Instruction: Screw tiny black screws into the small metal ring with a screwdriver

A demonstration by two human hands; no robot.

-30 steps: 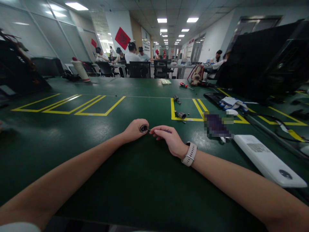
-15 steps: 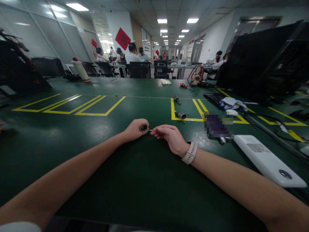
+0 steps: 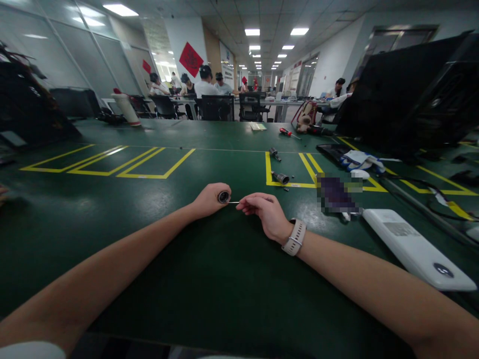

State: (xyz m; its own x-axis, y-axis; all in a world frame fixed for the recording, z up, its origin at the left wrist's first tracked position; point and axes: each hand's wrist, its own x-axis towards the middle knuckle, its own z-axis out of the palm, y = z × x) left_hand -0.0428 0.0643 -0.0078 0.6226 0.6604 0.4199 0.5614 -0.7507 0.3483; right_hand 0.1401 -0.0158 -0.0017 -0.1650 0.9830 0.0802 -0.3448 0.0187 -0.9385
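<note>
My left hand [image 3: 209, 199] rests on the green table [image 3: 224, 279], closed around a small dark cylindrical part [image 3: 224, 197] whose round end faces me. My right hand [image 3: 264, 212] lies just to its right, fingers pinched on a thin metal tool [image 3: 234, 202] whose tip points into the side of the part. A pale watch sits on my right wrist. Two similar cylindrical parts [image 3: 280, 177] [image 3: 274, 153] lie farther back inside a yellow-taped box.
A white flat device [image 3: 415, 249] lies at the right, with cables and gloves [image 3: 359, 159] behind it. A red-handled screwdriver [image 3: 286, 132] and a white cup [image 3: 125, 109] stand at the far side. Black cases rise at the right and left. Several people sit at desks beyond.
My right hand has drawn slightly right, so more of the thin tool shows between the hands. My left hand holds still.
</note>
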